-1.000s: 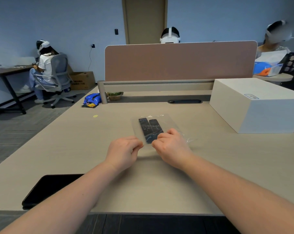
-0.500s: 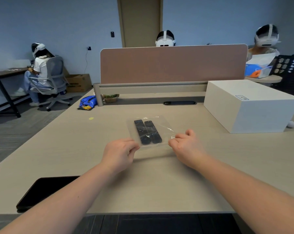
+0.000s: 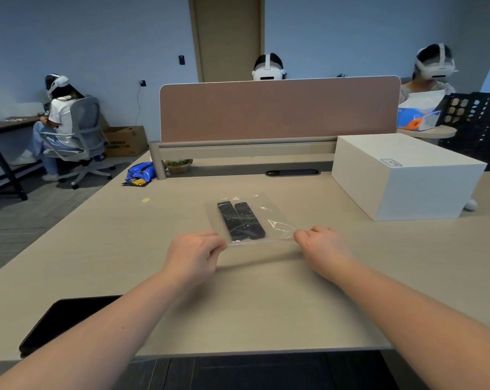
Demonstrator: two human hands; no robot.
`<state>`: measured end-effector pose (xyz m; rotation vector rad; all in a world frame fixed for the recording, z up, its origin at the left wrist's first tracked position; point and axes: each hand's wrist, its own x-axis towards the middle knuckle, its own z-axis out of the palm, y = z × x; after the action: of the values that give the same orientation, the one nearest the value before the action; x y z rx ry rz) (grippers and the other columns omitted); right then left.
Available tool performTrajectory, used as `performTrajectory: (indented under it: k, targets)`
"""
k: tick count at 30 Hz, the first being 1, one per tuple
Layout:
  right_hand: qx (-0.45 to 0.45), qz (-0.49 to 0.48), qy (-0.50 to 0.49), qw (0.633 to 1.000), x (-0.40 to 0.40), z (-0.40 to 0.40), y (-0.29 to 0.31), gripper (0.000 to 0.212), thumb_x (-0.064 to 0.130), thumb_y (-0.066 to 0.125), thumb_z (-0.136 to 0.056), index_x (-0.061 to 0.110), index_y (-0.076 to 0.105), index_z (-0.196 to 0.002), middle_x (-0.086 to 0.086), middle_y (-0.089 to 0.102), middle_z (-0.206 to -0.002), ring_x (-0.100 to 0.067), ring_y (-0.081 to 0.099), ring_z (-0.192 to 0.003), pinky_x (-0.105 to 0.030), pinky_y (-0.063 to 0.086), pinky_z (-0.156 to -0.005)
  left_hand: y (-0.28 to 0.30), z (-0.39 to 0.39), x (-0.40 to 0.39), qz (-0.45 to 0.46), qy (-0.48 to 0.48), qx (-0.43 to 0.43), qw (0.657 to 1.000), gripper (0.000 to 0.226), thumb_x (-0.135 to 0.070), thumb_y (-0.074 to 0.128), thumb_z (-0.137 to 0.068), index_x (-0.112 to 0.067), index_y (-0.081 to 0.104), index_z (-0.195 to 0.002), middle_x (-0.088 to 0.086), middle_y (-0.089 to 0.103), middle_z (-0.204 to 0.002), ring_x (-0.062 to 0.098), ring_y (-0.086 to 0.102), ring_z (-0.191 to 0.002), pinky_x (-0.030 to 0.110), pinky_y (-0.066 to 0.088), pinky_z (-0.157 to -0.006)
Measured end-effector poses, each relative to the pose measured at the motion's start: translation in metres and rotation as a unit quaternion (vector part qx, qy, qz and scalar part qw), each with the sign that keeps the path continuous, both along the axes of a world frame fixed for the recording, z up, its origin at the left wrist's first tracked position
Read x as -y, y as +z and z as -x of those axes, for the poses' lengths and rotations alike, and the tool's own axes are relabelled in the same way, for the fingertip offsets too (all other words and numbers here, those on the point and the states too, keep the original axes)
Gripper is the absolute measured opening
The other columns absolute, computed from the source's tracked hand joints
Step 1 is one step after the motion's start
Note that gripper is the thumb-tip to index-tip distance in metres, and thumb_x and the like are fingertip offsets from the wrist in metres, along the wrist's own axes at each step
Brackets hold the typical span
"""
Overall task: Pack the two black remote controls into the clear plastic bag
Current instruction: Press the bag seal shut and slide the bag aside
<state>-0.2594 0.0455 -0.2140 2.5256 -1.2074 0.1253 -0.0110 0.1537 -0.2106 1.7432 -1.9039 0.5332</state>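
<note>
On the beige desk (image 3: pixel 266 299), the left hand (image 3: pixel 194 256) and right hand (image 3: pixel 321 249) pinch opposite near corners of the clear plastic bag (image 3: pixel 274 220), which lies flat with both black remote controls (image 3: pixel 240 220) side by side inside, well left of the white box (image 3: pixel 404 178), with bare desktop all around it.

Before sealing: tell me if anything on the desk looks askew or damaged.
Nothing stands out. Both remote controls lie side by side inside the clear plastic bag, flat on the desk; each hand pinches a near corner.
</note>
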Motion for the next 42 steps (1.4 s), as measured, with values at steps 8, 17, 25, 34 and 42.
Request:
performTrajectory:
  k: [8,17,25,34,42]
  targets:
    - [0.033,-0.075,-0.033,0.996,0.003,0.013,-0.002,0.035,-0.006,0.038,-0.082,0.006,0.047,-0.115,-0.014,0.061,-0.112,-0.032,0.059,-0.1,-0.033,0.039,-0.067,0.0,-0.001,-0.006,-0.014,0.0,0.008,1.0,0.033,-0.035,0.036,-0.078,-0.024,0.066,-0.068,-0.01,0.07,-0.067,0.013,0.068,-0.06,0.024,0.049,-0.043]
    - [0.132,-0.177,-0.057,0.974,0.01,0.025,-0.006,0.057,0.001,0.04,-0.085,0.028,0.042,-0.135,-0.004,0.058,-0.132,-0.028,0.054,-0.119,-0.037,0.05,-0.093,0.005,-0.003,-0.014,-0.175,-0.002,-0.082,0.981,0.065,-0.073,0.028,-0.067,-0.026,0.071,-0.08,-0.011,0.072,-0.083,0.01,0.063,-0.079,0.031,0.053,-0.073]
    - [0.394,-0.288,-0.226,0.843,0.029,-0.001,0.012,0.037,0.025,0.049,-0.091,0.014,0.055,-0.125,-0.01,0.062,-0.125,-0.029,0.058,-0.114,-0.035,0.046,-0.096,0.002,0.0,0.029,-0.249,0.172,-0.272,0.913,0.046,-0.04,0.042,-0.095,-0.018,0.042,-0.136,0.009,0.058,-0.131,0.028,0.051,-0.123,0.035,0.041,-0.1]
    - [0.369,-0.351,-0.195,0.838,0.057,-0.039,0.003,0.054,0.019,0.07,-0.078,0.016,0.051,-0.129,-0.011,0.061,-0.123,-0.027,0.062,-0.1,-0.032,0.05,-0.088,-0.005,0.018,0.077,-0.281,0.11,-0.245,0.921,0.04,-0.033,0.057,-0.089,-0.023,0.051,-0.127,0.002,0.062,-0.128,0.026,0.054,-0.118,0.03,0.043,-0.096]
    - [0.418,-0.291,-0.223,0.831,0.086,-0.013,-0.012,0.037,0.014,0.063,-0.082,0.024,0.059,-0.118,-0.009,0.068,-0.109,-0.027,0.063,-0.096,-0.033,0.051,-0.087,-0.022,0.032,0.125,-0.268,0.083,-0.251,0.927,0.064,-0.04,0.062,-0.084,-0.023,0.037,-0.14,0.0,0.05,-0.142,0.022,0.045,-0.131,0.031,0.039,-0.108]
